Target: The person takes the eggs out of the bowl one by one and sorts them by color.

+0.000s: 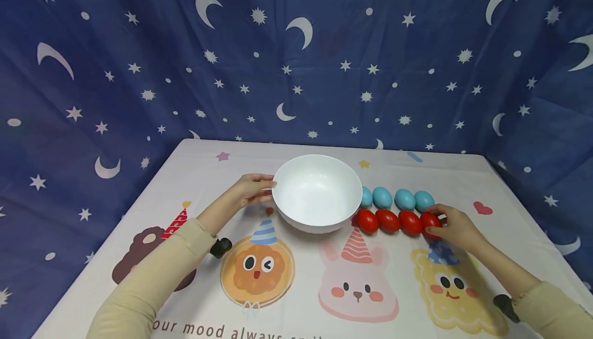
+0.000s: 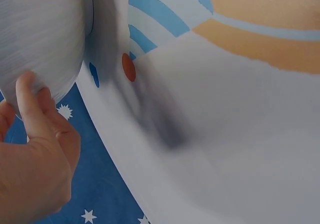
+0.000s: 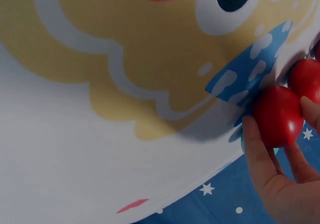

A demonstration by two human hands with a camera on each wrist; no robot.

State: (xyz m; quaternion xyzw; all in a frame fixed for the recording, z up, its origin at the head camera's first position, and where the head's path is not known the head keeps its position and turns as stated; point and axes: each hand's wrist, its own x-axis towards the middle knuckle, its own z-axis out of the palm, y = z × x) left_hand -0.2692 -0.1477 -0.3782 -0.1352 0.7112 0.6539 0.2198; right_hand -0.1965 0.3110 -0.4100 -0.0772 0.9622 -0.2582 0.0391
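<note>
A white bowl with nothing inside it is at the middle of the table. My left hand grips its left side, thumb near the rim; in the left wrist view the fingers touch the bowl's outer wall. To the bowl's right, red eggs lie in a row, in front of a row of light blue eggs. With thumb and fingers, my right hand holds the rightmost red egg. The bowl partly hides the leftmost blue egg.
A cartoon-printed cloth covers the table. Behind it hangs a dark blue curtain with moons and stars. Dark wrist-worn devices show at the left wrist and right wrist.
</note>
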